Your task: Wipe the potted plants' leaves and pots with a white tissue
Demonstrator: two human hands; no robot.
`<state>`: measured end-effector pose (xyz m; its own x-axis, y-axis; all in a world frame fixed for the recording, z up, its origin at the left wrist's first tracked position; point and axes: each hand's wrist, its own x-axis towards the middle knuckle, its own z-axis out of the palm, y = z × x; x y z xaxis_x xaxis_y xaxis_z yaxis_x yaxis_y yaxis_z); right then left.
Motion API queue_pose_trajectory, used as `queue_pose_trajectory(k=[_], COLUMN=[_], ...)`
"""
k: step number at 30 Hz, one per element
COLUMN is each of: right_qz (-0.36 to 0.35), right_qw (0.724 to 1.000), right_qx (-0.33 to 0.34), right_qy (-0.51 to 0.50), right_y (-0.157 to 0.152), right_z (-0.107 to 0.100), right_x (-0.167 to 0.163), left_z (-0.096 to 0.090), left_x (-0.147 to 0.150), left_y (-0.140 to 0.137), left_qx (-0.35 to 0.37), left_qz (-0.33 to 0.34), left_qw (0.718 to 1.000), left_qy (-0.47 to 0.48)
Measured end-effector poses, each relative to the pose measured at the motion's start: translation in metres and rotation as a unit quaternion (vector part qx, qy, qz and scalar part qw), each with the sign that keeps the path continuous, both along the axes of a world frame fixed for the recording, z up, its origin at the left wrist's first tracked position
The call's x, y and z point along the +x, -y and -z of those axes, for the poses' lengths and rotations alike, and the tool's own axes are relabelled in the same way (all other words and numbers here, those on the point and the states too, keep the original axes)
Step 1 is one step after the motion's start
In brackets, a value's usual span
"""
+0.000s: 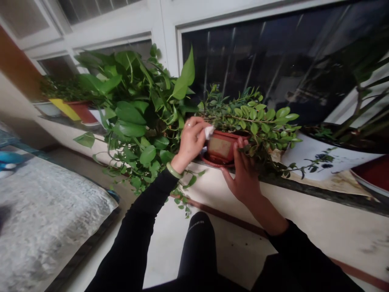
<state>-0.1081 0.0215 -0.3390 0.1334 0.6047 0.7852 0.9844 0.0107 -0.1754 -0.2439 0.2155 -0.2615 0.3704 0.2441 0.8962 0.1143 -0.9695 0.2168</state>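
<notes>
The left hand (192,140) (it wears a ring, with a pale green bangle at the wrist) has thumb and fingers pinched together on a small crumpled white wad (209,132), perhaps tissue or cloth, at the upper left corner of the reddish-brown angular planter (220,147). That planter sits between both hands, on a round reddish saucer (209,161). The right hand (244,174) is loosely extended, grasping nothing, its fingertips against the planter's right side. Left of the left hand spreads a broad-leaved green trailing plant (130,117); beyond the right hand stands a white flower-patterned pot (319,156).
</notes>
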Motion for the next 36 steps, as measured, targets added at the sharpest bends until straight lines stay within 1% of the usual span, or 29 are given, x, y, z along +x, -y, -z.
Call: queue_pose_trajectory(k=[3, 4, 6, 8, 10, 12, 16, 18, 20, 22, 24, 26, 28, 29, 32, 34, 36], right_qz=[-0.027, -0.038, -0.055, -0.062, -0.064, -0.067, -0.051, -0.041, -0.037, -0.036, -0.034, -0.034, -0.037, -0.040, -0.047, -0.060, -0.088], right_qw=[0.999, 0.999, 0.998, 0.997, 0.996, 0.995, 0.994, 0.994, 0.994, 0.994, 0.994, 0.994, 0.994, 0.994, 0.992, 0.987, 0.976], right_qx=[0.018, 0.025, 0.034, 0.032, 0.023, 0.024, 0.055, 0.065, 0.061, 0.047, 0.035, 0.034, 0.043, 0.049, 0.061, 0.071, 0.084], right_qy=[0.002, 0.001, -0.010, -0.032, -0.052, -0.065, -0.078, -0.081, -0.086, -0.092, -0.097, -0.098, -0.095, -0.093, -0.102, -0.128, -0.180], right_y=[-0.001, 0.000, 0.002, 0.006, 0.011, 0.015, 0.024, 0.029, 0.034, 0.038, 0.040, 0.041, 0.041, 0.040, 0.037, 0.034, 0.032], right_z=[0.002, 0.003, 0.006, 0.009, 0.012, 0.016, 0.019, 0.019, 0.017, 0.016, 0.016, 0.017, 0.020, 0.021, 0.025, 0.027, 0.029], right_x=[0.004, 0.004, 0.003, -0.003, -0.010, -0.017, -0.019, -0.017, -0.014, -0.012, -0.012, -0.012, -0.013, -0.013, -0.015, -0.017, -0.020], left_z=[0.011, 0.016, 0.024, 0.029, 0.030, 0.029, 0.028, 0.025, 0.022, 0.019, 0.016, 0.015, 0.015, 0.016, 0.022, 0.028, 0.035], left_x=[0.008, 0.011, 0.017, 0.022, 0.028, 0.037, 0.059, 0.064, 0.061, 0.049, 0.033, 0.019, 0.014, 0.016, 0.033, 0.047, 0.056], left_y=[0.029, 0.035, 0.042, 0.042, 0.041, 0.045, 0.068, 0.075, 0.071, 0.055, 0.034, 0.017, 0.010, 0.012, 0.036, 0.057, 0.077], left_qx=[0.043, 0.053, 0.052, 0.039, 0.038, 0.051, 0.066, 0.078, 0.092, 0.106, 0.117, 0.121, 0.117, 0.108, 0.079, 0.081, 0.062], left_qz=[0.059, 0.069, 0.051, 0.007, -0.021, -0.024, -0.013, -0.006, 0.003, 0.002, -0.013, -0.031, -0.046, -0.055, -0.063, -0.027, 0.015], left_qw=[0.997, 0.996, 0.996, 0.990, 0.983, 0.985, 0.995, 0.996, 0.996, 0.994, 0.993, 0.992, 0.991, 0.992, 0.994, 0.996, 0.997], left_qy=[-0.023, -0.012, 0.060, 0.139, 0.176, 0.165, 0.074, 0.036, 0.004, -0.016, -0.011, 0.016, 0.035, 0.039, 0.038, 0.036, 0.036])
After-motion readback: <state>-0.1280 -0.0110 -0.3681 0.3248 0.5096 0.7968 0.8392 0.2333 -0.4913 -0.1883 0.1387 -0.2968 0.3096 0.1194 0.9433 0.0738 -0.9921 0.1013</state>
